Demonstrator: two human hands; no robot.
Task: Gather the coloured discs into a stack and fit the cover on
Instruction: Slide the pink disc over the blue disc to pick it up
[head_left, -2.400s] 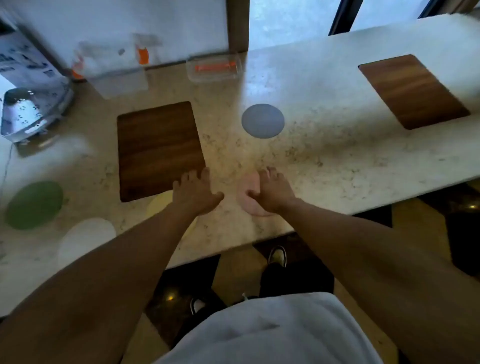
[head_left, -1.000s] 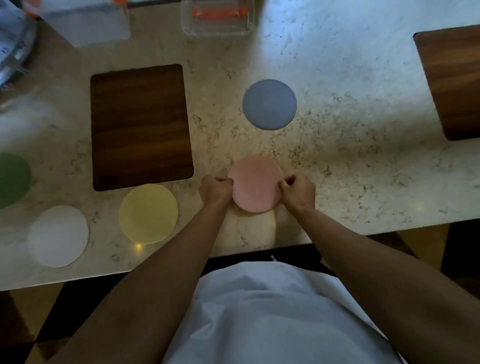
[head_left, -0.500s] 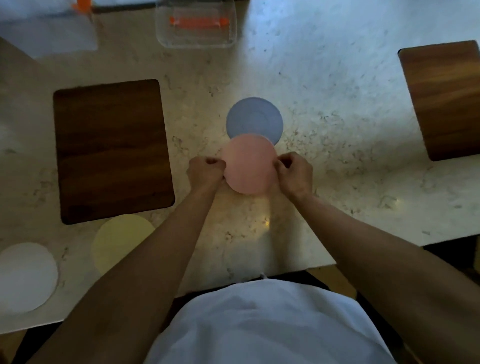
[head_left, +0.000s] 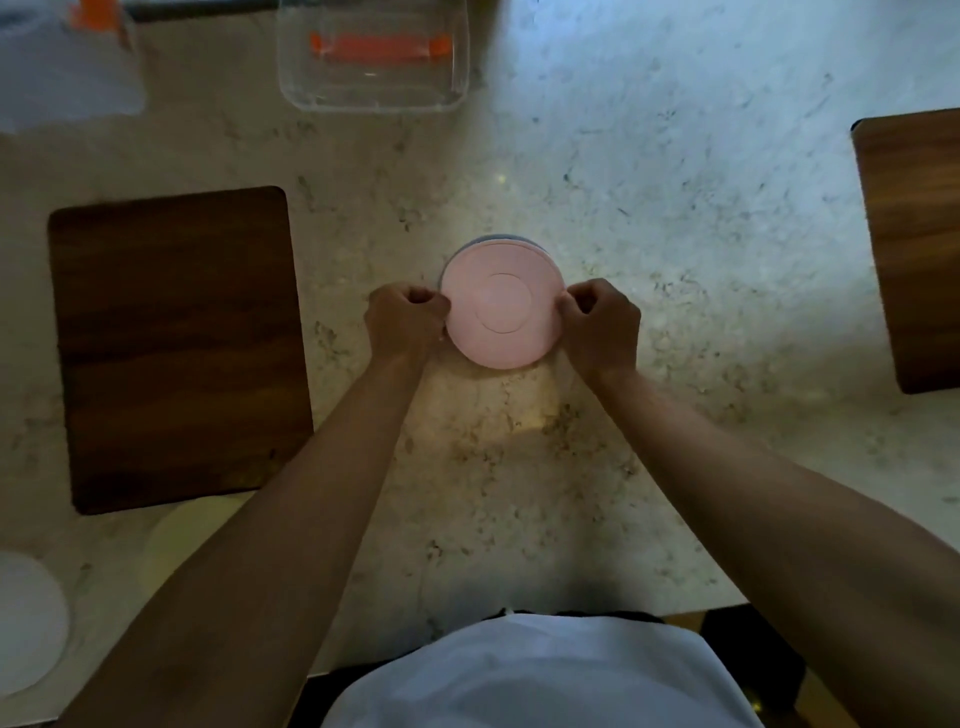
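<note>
Head view: the pink disc (head_left: 503, 305) sits between the two hands, laid almost squarely over the blue disc (head_left: 488, 239), of which only a thin grey-blue sliver shows past the far rim and the left edge. The left hand (head_left: 404, 325) pinches the pink disc's left edge with curled fingers; the right hand (head_left: 601, 325) does the same on its right edge, so both are closed on that one disc. Whether it rests fully on the blue disc or is a shade above it cannot be told from here.

By my reading the stack is just begun: two discs are together, and the rest lie apart. A yellow disc (head_left: 179, 540) lies near the left forearm, half covered by it, and a white disc (head_left: 26, 623) sits further left, cut off by the frame edge. No cover can be picked out with certainty; the white round may be it, or another disc.

Beyond the hands, a clear container (head_left: 374, 57) with orange clips stands at the far edge of the stone surface (head_left: 675, 208), partly out of frame. A dark wooden board (head_left: 176, 343) lies left of the left hand, and another board (head_left: 914, 249) is cut off at the right.
</note>
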